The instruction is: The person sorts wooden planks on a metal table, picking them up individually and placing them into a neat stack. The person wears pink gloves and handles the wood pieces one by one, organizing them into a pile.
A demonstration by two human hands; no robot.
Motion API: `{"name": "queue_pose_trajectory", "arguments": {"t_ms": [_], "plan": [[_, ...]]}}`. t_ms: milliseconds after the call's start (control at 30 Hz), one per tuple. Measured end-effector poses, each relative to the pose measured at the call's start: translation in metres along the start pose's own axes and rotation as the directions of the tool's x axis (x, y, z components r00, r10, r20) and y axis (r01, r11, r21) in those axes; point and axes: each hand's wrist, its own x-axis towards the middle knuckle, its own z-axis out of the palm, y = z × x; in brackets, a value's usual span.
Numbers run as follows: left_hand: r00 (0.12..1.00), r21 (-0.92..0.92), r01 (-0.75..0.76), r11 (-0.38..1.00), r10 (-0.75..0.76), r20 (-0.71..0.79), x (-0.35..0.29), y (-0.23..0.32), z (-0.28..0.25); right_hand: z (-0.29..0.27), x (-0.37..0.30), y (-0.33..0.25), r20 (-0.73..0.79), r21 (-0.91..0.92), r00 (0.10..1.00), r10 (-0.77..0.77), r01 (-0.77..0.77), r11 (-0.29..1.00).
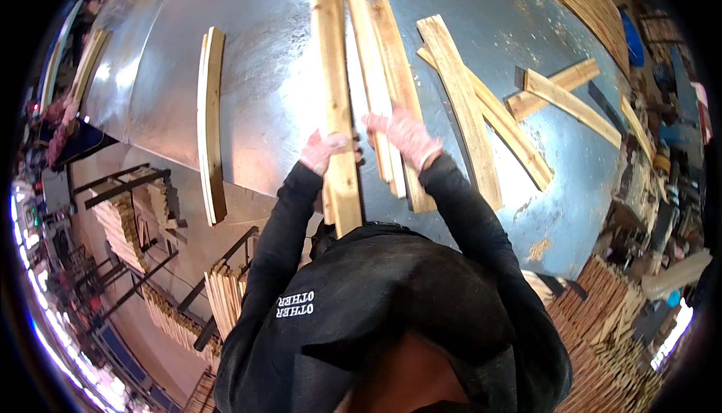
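Note:
My left hand (pixel 323 151), in a thin pale glove, is wrapped round a long wooden plank (pixel 331 59) near its close end. Its fingertips show at the plank's right side. That plank reaches back over the metal table and its close end comes up to my body. My right hand (pixel 406 136), gloved alike and slightly blurred, reaches across a narrower plank (pixel 368 59), with its fingers curled at the left edge. Just right of it, partly under that hand, lies another plank (pixel 391 44). The undersides of the held planks are hidden.
More planks (pixel 462 104) lie on the metal table (pixel 263 59) to the right, some crossing. A plank (pixel 210 119) overhangs the front edge at left. Stacked timber (pixel 120 225) stands on racks below left, with a large pile (pixel 602 338) at lower right. Another person's gloved hand (pixel 60 131) shows far left.

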Motion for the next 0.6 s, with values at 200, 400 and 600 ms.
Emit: {"name": "queue_pose_trajectory", "arguments": {"t_ms": [200,400,600], "plan": [[0.888,0.636,0.287,0.717,0.049,-0.456,-0.007,0.033,0.031,0.065,-0.036,0.029,0.069,-0.790,0.993,0.100,-0.007,0.613],[0.760,0.807,0.420,0.417,0.325,-0.563,-0.006,0.028,0.033,-0.093,-0.076,0.075,-0.702,-0.710,0.574,-0.421,-0.609,0.354],[0.791,0.859,0.444,0.255,0.338,-0.509,0.001,0.019,0.058,-0.043,-0.055,0.033,-0.701,-0.613,0.697,-0.150,-0.482,0.625]]}}
